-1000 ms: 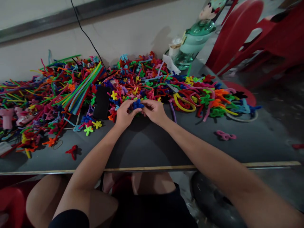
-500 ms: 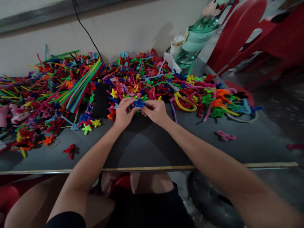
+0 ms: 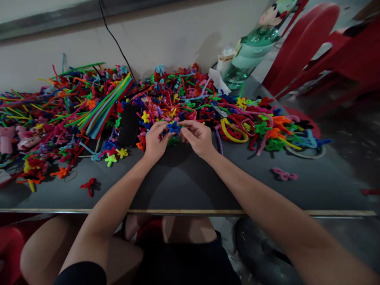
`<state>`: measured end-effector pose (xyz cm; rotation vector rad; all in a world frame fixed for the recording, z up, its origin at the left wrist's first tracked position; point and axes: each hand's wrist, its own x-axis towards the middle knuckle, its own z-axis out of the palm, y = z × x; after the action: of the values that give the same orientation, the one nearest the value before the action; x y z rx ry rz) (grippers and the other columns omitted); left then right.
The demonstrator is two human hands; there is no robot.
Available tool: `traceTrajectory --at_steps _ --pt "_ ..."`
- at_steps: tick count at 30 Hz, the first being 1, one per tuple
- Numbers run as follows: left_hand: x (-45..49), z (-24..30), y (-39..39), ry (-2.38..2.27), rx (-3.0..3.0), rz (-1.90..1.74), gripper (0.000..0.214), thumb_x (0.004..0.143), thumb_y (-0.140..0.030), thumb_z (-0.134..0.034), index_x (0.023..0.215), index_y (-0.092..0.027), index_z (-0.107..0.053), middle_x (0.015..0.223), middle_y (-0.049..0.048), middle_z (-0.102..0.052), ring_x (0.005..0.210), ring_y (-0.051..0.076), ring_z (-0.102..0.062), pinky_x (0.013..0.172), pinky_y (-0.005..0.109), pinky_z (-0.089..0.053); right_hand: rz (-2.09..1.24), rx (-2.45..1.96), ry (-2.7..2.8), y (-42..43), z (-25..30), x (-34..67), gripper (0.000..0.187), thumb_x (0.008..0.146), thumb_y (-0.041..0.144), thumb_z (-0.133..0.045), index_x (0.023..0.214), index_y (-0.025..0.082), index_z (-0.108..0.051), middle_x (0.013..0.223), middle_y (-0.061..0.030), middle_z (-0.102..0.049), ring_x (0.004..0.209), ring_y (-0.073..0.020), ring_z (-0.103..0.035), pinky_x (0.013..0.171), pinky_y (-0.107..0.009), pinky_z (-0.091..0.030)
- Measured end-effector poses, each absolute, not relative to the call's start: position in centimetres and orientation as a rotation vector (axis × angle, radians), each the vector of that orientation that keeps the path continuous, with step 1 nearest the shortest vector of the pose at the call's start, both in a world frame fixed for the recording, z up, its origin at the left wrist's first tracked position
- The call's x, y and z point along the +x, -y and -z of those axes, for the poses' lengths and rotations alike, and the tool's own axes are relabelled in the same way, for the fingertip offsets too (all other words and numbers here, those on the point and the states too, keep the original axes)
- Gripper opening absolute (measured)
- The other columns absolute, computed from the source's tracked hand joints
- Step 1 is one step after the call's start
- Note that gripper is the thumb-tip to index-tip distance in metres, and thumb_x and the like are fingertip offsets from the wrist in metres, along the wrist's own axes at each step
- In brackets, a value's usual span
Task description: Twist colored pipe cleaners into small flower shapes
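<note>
A small blue pipe-cleaner flower (image 3: 173, 127) is pinched between both my hands just above the dark table (image 3: 184, 182). My left hand (image 3: 155, 139) grips its left side with curled fingers. My right hand (image 3: 197, 136) holds its right side between thumb and fingertips. Directly behind the hands lies a large heap of coloured pipe cleaners and bent flower shapes (image 3: 184, 101). A green flower piece (image 3: 173, 140) lies on the table under the hands.
A black phone (image 3: 128, 125) lies left of my hands beside a bundle of straight pipe cleaners (image 3: 102, 107). Yellow-handled scissors (image 3: 230, 128) lie to the right. A green bottle (image 3: 247, 51) stands at the back. Red plastic chairs (image 3: 320, 51) stand at the right. Loose pink (image 3: 283, 174) and red (image 3: 89, 186) pieces dot the table.
Both hands stay together on the blue flower, with the fingers shifting slightly around it. The view has drifted a little.
</note>
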<state>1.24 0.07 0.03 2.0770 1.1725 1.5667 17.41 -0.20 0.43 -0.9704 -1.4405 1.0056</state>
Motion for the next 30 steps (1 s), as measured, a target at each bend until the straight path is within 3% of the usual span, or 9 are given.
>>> traceTrajectory --at_steps 3,6,19,30 --pt "1.1 0.1 -0.1 -1.161 2.134 -1.554 0.013 0.083 -0.018 -0.062 0.095 -0.018 -0.067 0.100 0.0063 -0.066 0.095 0.016 -0.063 0.085 0.034 -0.053 -1.010 -0.980 1.436 0.2 -0.7 17.3 0.037 0.074 0.056 -0.065 0.086 0.021 -0.067 0.068 -0.0019 -0.065 0.055 -0.0135 -0.059 0.050 -0.029 -0.050" --pt "1.0 0.3 0.0 -1.158 2.182 -1.537 0.014 0.085 -0.016 -0.059 0.095 -0.018 -0.068 0.100 0.0065 -0.066 0.095 0.016 -0.063 0.085 0.034 -0.053 -1.001 -0.971 1.443 0.2 -0.5 17.3 0.035 0.074 0.055 -0.066 0.078 0.019 -0.067 0.063 -0.0011 -0.064 0.050 -0.0120 -0.056 0.050 -0.029 -0.051" --pt "0.3 1.2 -0.7 -1.176 2.378 -1.416 0.012 0.086 -0.019 -0.059 0.091 -0.019 -0.070 0.097 0.0071 -0.068 0.095 0.017 -0.062 0.084 0.035 -0.053 -0.705 -1.020 1.644 0.1 -0.1 17.9 0.025 0.081 0.043 -0.063 0.080 0.019 -0.069 0.067 -0.0031 -0.068 0.051 -0.0139 -0.058 0.051 -0.030 -0.049" --pt "1.0 0.5 -0.7 -1.241 1.968 -1.565 0.010 0.079 -0.019 -0.068 0.089 -0.018 -0.068 0.091 0.0045 -0.066 0.085 0.015 -0.063 0.078 0.030 -0.054 -1.082 -0.936 1.292 -1.5 0.1 17.4 0.041 0.070 0.055 -0.069 0.093 0.020 -0.068 0.071 -0.0014 -0.067 0.049 -0.0107 -0.057 0.040 -0.024 -0.042"
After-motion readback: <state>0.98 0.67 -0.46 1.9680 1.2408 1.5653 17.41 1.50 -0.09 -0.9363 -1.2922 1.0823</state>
